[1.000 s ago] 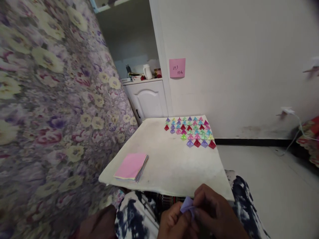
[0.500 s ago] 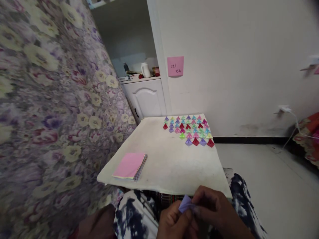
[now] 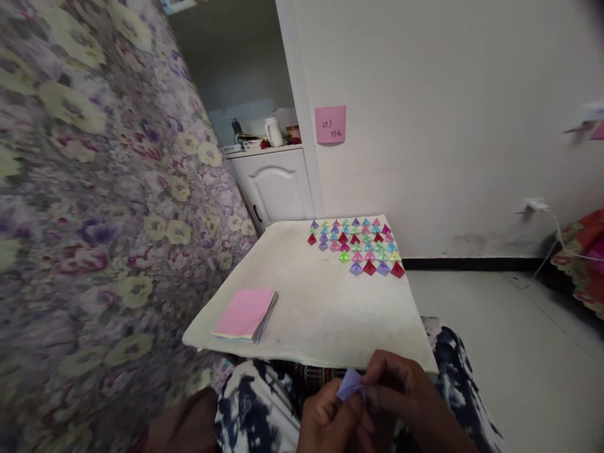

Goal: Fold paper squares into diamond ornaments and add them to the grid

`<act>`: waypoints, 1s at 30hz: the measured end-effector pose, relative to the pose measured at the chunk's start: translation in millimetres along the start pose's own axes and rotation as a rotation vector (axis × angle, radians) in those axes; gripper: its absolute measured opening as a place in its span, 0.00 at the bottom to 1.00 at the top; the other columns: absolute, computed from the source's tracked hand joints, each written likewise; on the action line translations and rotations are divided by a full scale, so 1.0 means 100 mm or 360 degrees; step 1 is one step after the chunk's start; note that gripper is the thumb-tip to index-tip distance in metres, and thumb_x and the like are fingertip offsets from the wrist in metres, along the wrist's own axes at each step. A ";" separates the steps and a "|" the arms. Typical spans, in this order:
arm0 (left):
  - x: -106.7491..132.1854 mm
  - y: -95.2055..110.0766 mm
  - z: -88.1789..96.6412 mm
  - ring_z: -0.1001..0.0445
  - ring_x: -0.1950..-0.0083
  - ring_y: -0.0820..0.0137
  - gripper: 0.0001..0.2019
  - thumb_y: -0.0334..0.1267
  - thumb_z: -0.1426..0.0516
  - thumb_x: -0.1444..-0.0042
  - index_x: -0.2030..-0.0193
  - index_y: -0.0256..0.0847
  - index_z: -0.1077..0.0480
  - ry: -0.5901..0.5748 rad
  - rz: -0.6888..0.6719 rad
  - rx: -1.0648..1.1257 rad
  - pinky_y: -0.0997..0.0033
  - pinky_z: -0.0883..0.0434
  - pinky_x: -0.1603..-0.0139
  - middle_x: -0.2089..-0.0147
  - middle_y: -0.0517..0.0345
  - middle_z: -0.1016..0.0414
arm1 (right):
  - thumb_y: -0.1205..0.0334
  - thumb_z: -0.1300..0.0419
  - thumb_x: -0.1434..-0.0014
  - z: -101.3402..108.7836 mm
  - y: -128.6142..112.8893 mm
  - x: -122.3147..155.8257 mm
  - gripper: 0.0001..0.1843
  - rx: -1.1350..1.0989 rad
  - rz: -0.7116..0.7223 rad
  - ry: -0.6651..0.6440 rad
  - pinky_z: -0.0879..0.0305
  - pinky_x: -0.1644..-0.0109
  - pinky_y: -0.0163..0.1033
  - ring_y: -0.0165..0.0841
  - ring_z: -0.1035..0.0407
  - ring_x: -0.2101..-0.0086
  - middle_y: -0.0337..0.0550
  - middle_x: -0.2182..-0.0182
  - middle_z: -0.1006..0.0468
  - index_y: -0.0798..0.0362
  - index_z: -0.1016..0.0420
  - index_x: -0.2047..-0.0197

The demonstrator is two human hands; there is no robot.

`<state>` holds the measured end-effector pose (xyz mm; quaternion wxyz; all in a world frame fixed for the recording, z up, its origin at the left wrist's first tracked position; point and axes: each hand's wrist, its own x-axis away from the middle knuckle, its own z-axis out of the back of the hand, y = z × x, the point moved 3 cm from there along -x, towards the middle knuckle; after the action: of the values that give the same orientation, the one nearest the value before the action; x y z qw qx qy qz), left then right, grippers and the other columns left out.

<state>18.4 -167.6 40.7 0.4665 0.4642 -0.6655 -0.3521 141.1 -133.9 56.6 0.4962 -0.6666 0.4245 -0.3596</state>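
A small folded piece of purple paper (image 3: 349,382) is held above my lap, just off the table's near edge. My left hand (image 3: 329,416) pinches its lower part between thumb and fingers. From the right side, my right hand (image 3: 400,391) grips the paper's right edge with thumb and forefinger. The fingers cover much of the lower folds. Rows of small folded paper pieces (image 3: 356,239) in several colours lie at the far right of the table. A stack of square paper (image 3: 245,313), pink on top, lies at the table's near left.
The cream-covered table (image 3: 302,296) stands in front of my knees. A floral curtain (image 3: 117,220) hangs along the left. Behind are a white cabinet (image 3: 278,189) with a white jug (image 3: 274,132) and a pink note (image 3: 330,124) on the wall.
Both hands keep their hold on the purple paper, with only a slight shift of the fingers. The whole view has moved very little.
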 end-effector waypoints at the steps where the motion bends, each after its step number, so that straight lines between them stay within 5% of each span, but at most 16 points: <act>1: 0.00 0.01 0.00 0.37 0.88 0.78 0.16 0.48 0.39 0.54 0.76 0.35 0.32 -0.0004 0.0003 0.0004 0.81 0.44 0.86 0.86 0.62 0.32 | 0.63 0.38 0.55 0.01 0.02 0.00 0.07 -0.0016 -0.0008 -0.0011 0.42 0.72 0.32 0.28 0.36 0.77 0.34 0.81 0.30 0.54 0.33 0.75; 13: 0.05 0.07 -0.02 0.39 0.88 0.78 0.17 0.49 0.39 0.55 0.76 0.35 0.32 0.0058 0.0012 -0.0075 0.81 0.46 0.85 0.88 0.62 0.33 | 0.68 0.42 0.50 -0.07 -0.20 0.05 0.01 0.0518 0.0370 -0.0001 0.39 0.67 0.33 0.29 0.35 0.71 0.38 0.72 0.32 0.53 0.30 0.72; 21: 0.02 -0.01 0.00 0.35 0.86 0.76 0.16 0.49 0.38 0.55 0.71 0.36 0.31 0.0096 0.0001 0.0044 0.79 0.42 0.84 0.84 0.62 0.29 | 0.72 0.44 0.47 -0.05 -0.09 0.05 0.07 0.0856 0.0633 0.0074 0.36 0.66 0.32 0.28 0.34 0.69 0.39 0.68 0.34 0.52 0.28 0.71; 26: 0.01 -0.04 0.02 0.35 0.86 0.75 0.16 0.49 0.39 0.54 0.74 0.36 0.31 0.0053 0.0021 0.0125 0.79 0.42 0.83 0.85 0.61 0.30 | 0.66 0.47 0.41 -0.07 -0.02 0.08 0.08 0.0713 0.0684 -0.0047 0.36 0.75 0.30 0.25 0.35 0.76 0.40 0.68 0.35 0.51 0.28 0.69; 30: -0.01 -0.03 0.02 0.36 0.86 0.75 0.16 0.48 0.40 0.52 0.76 0.35 0.31 0.0014 0.0010 0.0130 0.79 0.43 0.83 0.87 0.60 0.32 | 0.63 0.47 0.41 -0.10 0.05 0.07 0.05 0.0455 0.0530 -0.0081 0.35 0.78 0.32 0.29 0.34 0.79 0.36 0.79 0.35 0.48 0.30 0.68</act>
<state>17.4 -167.2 37.2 0.4512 0.4824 -0.6787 -0.3210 133.5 -144.8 54.9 0.6488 -0.5190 0.4607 -0.3121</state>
